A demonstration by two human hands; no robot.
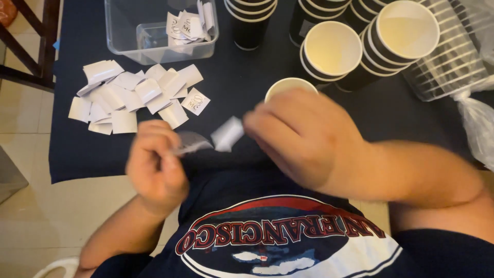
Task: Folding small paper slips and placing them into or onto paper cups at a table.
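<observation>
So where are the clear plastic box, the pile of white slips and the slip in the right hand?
clear plastic box (119, 41), head view, left wall.
pile of white slips (135, 92), head view, middle.
slip in the right hand (226, 134), head view, centre.

Two hands (154, 164), one clear plastic tub (123, 36), one loose paper cup (288, 86), five cup stacks (329, 54), paper slips (128, 95) too many to count.

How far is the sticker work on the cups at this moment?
Done: a pile of white backing papers lies on the dark table. In hand: the left hand pinches a clear slip, the right hand a white sticker, beside one cup. Left: stickers in the clear tub, stacked cups.
</observation>
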